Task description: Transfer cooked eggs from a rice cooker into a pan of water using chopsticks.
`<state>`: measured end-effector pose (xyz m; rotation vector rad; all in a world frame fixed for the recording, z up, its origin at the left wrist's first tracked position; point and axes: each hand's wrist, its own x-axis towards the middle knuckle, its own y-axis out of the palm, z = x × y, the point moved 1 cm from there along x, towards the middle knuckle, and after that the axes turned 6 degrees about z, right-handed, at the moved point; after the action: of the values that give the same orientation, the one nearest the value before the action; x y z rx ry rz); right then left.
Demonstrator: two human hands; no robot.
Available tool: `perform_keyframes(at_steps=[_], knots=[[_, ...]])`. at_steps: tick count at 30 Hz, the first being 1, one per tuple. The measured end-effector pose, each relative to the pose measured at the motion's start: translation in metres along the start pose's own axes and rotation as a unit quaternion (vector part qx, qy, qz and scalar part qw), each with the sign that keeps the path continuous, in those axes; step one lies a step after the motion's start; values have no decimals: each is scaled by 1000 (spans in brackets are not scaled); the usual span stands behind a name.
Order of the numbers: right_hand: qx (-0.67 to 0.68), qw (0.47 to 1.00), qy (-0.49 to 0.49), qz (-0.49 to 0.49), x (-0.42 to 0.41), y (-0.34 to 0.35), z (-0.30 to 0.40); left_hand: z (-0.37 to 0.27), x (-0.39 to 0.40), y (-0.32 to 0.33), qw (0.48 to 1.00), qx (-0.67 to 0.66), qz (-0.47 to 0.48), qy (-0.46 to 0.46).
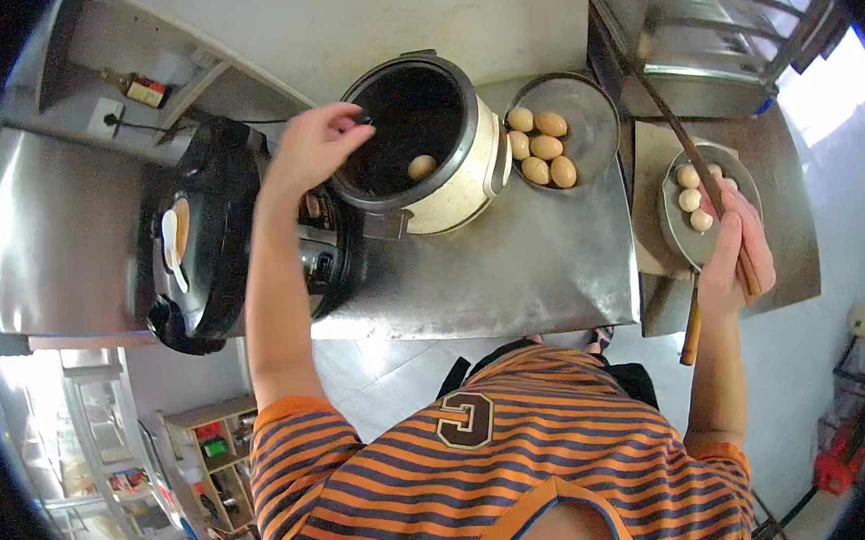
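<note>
My left hand is at the left rim of a white rice cooker. Its thumb and forefinger curl close around something small and dark; whether they grip it I cannot tell. Inside the cooker's dark pot lies one egg. My right hand grips a long brown wooden stick that slants up and left, over a shallow pan with a wooden handle. Several pale eggs sit in that pan, some partly hidden by the hand. To the cooker's right, a round bowl contains several brown eggs.
A black electric pressure cooker stands left, with a white spoon on it. The steel counter ends just before my body. Beneath the pan is a cardboard sheet. A bottle lies in a wall recess, near a plugged socket.
</note>
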<state>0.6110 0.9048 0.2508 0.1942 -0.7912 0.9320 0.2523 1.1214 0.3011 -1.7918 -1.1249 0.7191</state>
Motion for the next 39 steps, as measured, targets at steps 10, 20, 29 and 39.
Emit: perform_keyframes(at_steps=[10,20,29,39], knots=[[71,946,-88,304,41,117,34,55,-188,18,958,-226,-54,-167],[61,901,-140,405,90,204,57,102,-223,93,934,-307,-16,-181],[37,799,-193,569,89,222,30,123,-196,100,924,-335,3,-185],[104,804,-109,576,88,218,38,130,-195,100,915,-367,-10,-166]])
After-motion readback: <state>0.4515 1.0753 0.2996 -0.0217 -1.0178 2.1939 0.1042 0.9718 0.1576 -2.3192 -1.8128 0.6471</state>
